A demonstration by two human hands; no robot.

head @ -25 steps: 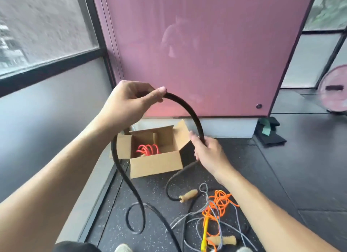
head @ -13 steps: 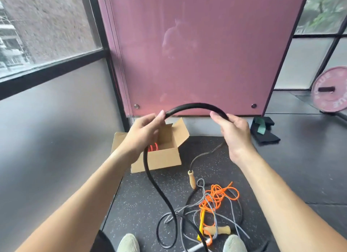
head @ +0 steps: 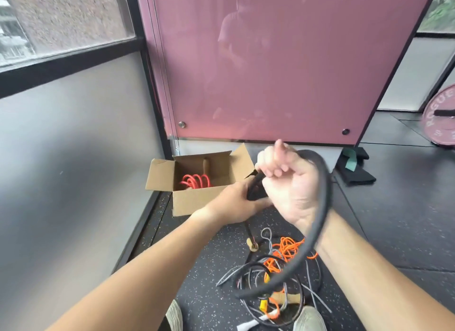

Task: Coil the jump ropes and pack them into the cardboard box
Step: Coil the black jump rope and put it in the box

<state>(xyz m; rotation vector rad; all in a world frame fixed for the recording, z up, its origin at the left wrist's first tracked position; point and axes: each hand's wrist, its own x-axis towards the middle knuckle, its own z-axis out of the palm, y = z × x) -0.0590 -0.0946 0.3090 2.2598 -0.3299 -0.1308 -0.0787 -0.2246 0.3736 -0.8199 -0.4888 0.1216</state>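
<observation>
Step in hand: I judge this to be the coiling stage for the black jump rope [head: 325, 202]; a loop is being formed and nothing of this rope is in the box yet.
Left hand: my left hand [head: 234, 205] grips the gathered strands of the black rope, fingers wrapped round them, just in front of the box's near corner.
Right hand: my right hand [head: 290, 190] is clenched on the same rope just above the left; the fingers are motion-blurred, so I cannot tell exactly how they lie.
Rope path: from the right fist the thick rope arcs over and outside the right wrist, then runs down to the floor pile.
Handle: a wooden handle [head: 252, 244] hangs on a thin cord below the left hand, near the floor; I take it for this rope's end.
Cardboard box: the cardboard box [head: 197, 200] stands open on the floor by the wall, with a coiled red rope [head: 195, 181] inside.
Waiting: an orange rope [head: 286, 250] and grey ropes [head: 246, 274] lie tangled between my feet.
Next move: pass the new loop into the left hand's bundle, then draw up more slack without snagging the tangle.
</observation>
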